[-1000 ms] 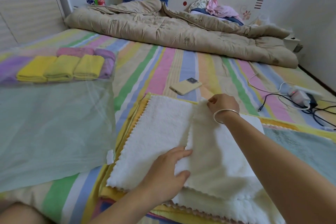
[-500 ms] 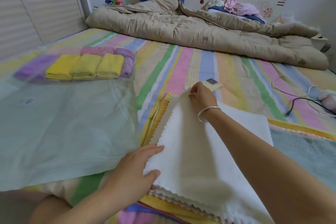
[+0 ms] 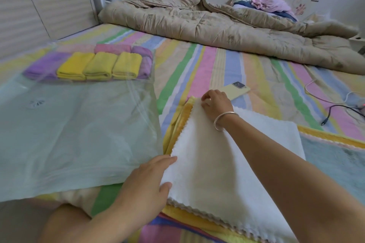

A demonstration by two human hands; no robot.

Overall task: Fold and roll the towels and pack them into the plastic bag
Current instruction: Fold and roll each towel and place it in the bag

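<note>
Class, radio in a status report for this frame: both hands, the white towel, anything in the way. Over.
Left hand flat on white towel, near corner. Right hand pinches far corner. Phone lies just beyond the towel.

Right grip pinched the far-left corner of the white towel. Left grip lay flat on its near-left edge. Plastic bag just left held the rolled towels, yellow and purple. Phone lay beyond on the bed.
</note>
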